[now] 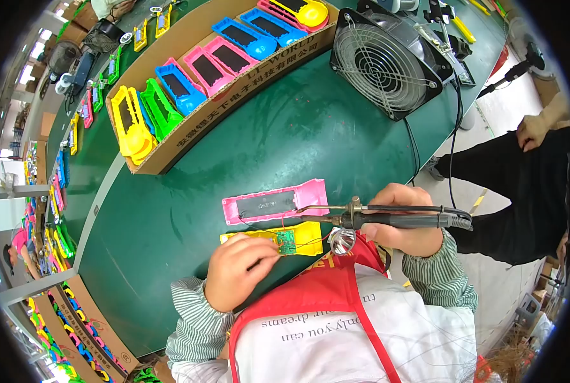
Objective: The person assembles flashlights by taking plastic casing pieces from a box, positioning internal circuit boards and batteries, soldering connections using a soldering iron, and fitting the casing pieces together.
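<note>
My right hand (407, 239) grips a soldering iron (425, 221) with a thin metal feed tube alongside it, the tips pointing left over the pink plastic casing (313, 195). A dark panel or battery (266, 204) fills the middle of that casing. Just below lies a yellow plastic casing (310, 239) with a small green circuit board (287, 242) on it. My left hand (237, 271) is closed at the yellow casing's left side, fingers curled beside the board; exact contact is partly hidden. Thin red and black wires run between the parts. A round silvery lamp reflector (343, 242) sits right of the board.
A cardboard box (189, 137) of colourful casings stands across the green table (246, 156). A black fan with a wire guard (390, 67) is at the upper right, cables trailing down. Another person in black trousers (518, 191) stands at the right.
</note>
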{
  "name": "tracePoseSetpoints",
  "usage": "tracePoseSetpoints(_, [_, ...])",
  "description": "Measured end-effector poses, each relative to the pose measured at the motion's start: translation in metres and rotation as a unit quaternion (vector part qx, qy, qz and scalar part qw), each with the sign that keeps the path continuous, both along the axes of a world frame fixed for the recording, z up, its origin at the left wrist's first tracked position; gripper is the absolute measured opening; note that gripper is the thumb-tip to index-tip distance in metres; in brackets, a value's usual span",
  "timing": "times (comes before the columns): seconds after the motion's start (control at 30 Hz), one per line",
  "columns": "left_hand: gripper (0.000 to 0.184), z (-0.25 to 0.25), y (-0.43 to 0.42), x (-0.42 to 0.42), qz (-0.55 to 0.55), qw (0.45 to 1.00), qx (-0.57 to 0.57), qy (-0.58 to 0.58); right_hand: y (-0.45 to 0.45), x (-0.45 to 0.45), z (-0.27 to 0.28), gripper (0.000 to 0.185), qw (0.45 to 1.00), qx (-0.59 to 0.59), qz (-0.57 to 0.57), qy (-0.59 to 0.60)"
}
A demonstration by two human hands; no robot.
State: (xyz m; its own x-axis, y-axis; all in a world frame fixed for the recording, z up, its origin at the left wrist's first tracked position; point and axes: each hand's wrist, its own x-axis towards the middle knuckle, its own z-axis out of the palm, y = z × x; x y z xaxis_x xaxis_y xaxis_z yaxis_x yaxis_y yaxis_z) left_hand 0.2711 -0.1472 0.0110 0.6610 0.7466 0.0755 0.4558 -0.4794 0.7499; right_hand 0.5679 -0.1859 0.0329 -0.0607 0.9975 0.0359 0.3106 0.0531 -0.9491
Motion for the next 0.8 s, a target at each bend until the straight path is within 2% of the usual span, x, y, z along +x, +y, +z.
tracePoseSetpoints(0.07, [0.01, 0.0, -0.005, 0.007, 0.095, 0.99, -0.1, -0.026, -0.005, -0.001, 0.001, 0.02, 1.0, 0.005, 0.004, -0.01])
tracePoseSetpoints(0.27, [0.012, -0.002, -0.008, 0.012, 0.099, 0.995, -0.023, 0.002, -0.015, -0.006, -0.003, 0.019, 1.0, 0.012, 0.001, -0.005])
tracePoseSetpoints(0.37, [0.011, -0.002, -0.011, 0.01, 0.141, 0.986, -0.083, -0.005, -0.017, -0.007, -0.004, 0.019, 1.0, 0.011, 0.0, -0.001])
tracePoseSetpoints(0.47, [0.01, -0.004, -0.005, 0.007, 0.071, 0.997, 0.032, 0.01, -0.018, -0.005, -0.003, 0.02, 1.0, 0.023, 0.007, -0.011])
tracePoseSetpoints(0.57, [0.01, 0.001, -0.01, 0.013, 0.057, 0.994, 0.083, 0.045, -0.019, -0.003, -0.005, 0.02, 0.999, 0.041, 0.017, -0.016])
tracePoseSetpoints(0.8, [0.011, 0.007, -0.015, 0.02, 0.052, 0.988, 0.11, 0.094, -0.027, -0.013, -0.009, 0.021, 0.998, 0.031, 0.049, 0.008])
